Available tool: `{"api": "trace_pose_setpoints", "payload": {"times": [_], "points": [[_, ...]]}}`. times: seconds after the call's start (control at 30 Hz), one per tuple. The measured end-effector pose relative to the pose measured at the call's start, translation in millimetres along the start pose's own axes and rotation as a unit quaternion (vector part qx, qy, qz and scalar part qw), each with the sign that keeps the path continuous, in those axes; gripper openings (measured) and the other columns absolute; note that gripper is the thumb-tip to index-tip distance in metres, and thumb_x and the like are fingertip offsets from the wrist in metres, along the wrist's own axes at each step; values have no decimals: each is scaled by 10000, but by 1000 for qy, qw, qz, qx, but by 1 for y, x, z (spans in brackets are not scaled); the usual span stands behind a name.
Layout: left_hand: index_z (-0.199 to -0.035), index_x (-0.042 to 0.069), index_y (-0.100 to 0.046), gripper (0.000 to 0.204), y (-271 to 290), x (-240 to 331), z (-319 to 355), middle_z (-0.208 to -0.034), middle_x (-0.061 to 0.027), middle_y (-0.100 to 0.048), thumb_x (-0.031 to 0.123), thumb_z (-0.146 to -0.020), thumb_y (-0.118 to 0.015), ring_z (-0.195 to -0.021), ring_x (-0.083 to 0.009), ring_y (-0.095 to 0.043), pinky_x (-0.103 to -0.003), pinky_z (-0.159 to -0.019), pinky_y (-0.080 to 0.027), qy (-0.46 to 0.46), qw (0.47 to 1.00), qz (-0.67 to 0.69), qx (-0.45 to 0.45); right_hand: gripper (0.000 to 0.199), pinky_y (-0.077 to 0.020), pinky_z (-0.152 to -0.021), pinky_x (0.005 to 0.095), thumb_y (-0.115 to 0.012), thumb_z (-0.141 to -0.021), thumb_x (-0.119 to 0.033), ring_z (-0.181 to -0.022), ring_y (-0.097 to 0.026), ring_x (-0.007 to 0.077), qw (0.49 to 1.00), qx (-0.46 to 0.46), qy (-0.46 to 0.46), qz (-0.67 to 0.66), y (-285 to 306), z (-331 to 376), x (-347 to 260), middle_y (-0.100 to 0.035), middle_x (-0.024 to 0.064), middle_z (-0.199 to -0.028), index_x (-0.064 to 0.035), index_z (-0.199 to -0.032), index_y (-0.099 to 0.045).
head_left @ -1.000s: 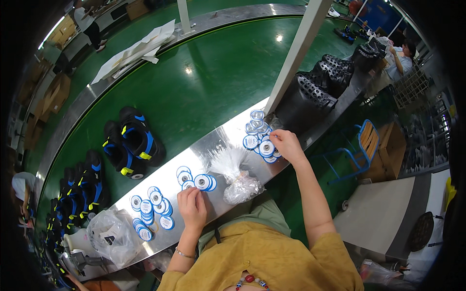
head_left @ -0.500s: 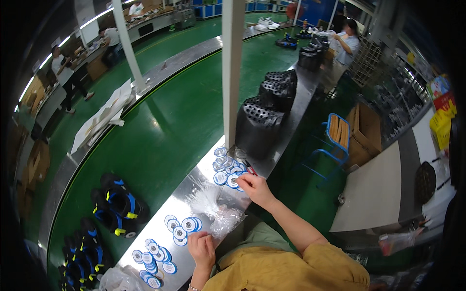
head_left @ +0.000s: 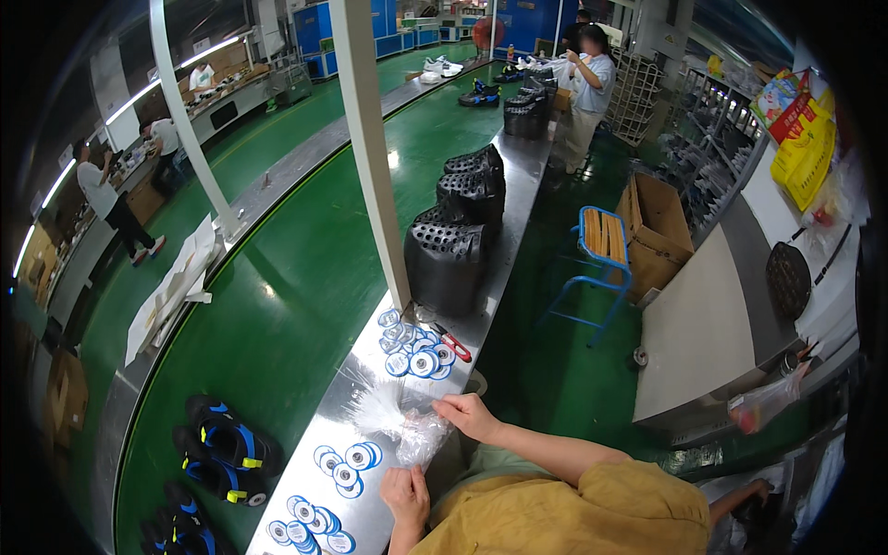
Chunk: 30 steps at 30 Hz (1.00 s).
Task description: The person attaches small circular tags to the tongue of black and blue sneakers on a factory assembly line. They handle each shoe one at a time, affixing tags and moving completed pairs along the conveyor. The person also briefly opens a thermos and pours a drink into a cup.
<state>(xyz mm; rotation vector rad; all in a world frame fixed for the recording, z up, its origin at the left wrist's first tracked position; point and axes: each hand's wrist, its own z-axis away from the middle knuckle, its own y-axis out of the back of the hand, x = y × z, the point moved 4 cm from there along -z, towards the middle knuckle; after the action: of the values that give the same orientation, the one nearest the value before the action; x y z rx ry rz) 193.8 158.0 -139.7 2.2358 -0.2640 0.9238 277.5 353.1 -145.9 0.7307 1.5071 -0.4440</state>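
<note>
A clear plastic bag (head_left: 425, 440) lies at the near edge of the metal bench, with a bundle of thin white plastic strands (head_left: 377, 407) fanning out of its far side. My right hand (head_left: 470, 416) pinches the bag's upper right edge, fingers pressed together. At the bag's near end is my left hand (head_left: 407, 495), closed, its thumb and fingertips on the plastic. Round blue-and-white tags lie in loose groups: a far pile (head_left: 422, 361), a middle cluster (head_left: 348, 474) and a near cluster (head_left: 301, 523). Red-handled snips (head_left: 455, 347) rest beside the far pile.
A white post (head_left: 370, 157) rises beyond the far tags, next to black perforated forms (head_left: 449, 259). Black-and-blue shoes (head_left: 222, 444) sit on the green belt (head_left: 277, 305) to the left. A blue-framed stool (head_left: 601, 240) and cardboard box (head_left: 657, 231) stand right; a person (head_left: 592, 83) works farther off.
My right hand has moved from the far tags back to the plastic bag. My left hand stays near the bag's near end. The whole view has shifted, showing more of the right side.
</note>
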Motion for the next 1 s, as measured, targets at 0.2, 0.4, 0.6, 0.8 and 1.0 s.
{"api": "trace_pose_setpoints", "payload": {"times": [0.2,0.4,0.6,0.8,1.0], "points": [[-580,71,-439,335,-7,17,-12,-551,-104,-448,20,-777,-706,-500,-312,-454,-426,-472,-325,-45,998,48,-25,305,-409,-554,260,-587,-957,-234,-607,-484,56,998,60,17,-5,4,-6,-1,-568,34,-622,31,-814,-635],[-544,83,-452,365,-37,56,-19,-537,-75,-446,67,-726,-768,-488,-262,-475,-387,-446,-364,-153,972,123,-131,366,-388,-557,243,-544,-979,-267,-604,-464,58,999,48,-9,-16,1,-12,-1,-527,-5,-616,2,-738,-600],[-556,82,-493,325,-53,63,-20,-531,-67,-452,83,-738,-761,-488,-241,-487,-358,-457,-393,-200,956,143,-157,404,-361,-552,242,-519,-990,-309,-598,-430,60,997,18,-45,-65,5,-15,2,-486,-22,-613,-19,-715,-576],[-538,69,-476,344,-53,62,-28,-526,-82,-455,65,-752,-745,-480,-261,-477,-374,-450,-379,-189,959,151,-150,398,-353,-548,230,-525,-994,-307,-593,-420,51,991,6,-64,-117,5,-13,3,-486,-40,-632,-40,-701,-557],[-557,84,-490,326,-73,60,-22,-546,-71,-475,119,-767,-737,-508,-240,-514,-348,-478,-426,-225,946,129,-194,361,-363,-561,221,-537,-990,-282,-624,-448,43,994,-12,-43,-103,7,-15,11,-504,-36,-665,-38,-727,-582]]}}
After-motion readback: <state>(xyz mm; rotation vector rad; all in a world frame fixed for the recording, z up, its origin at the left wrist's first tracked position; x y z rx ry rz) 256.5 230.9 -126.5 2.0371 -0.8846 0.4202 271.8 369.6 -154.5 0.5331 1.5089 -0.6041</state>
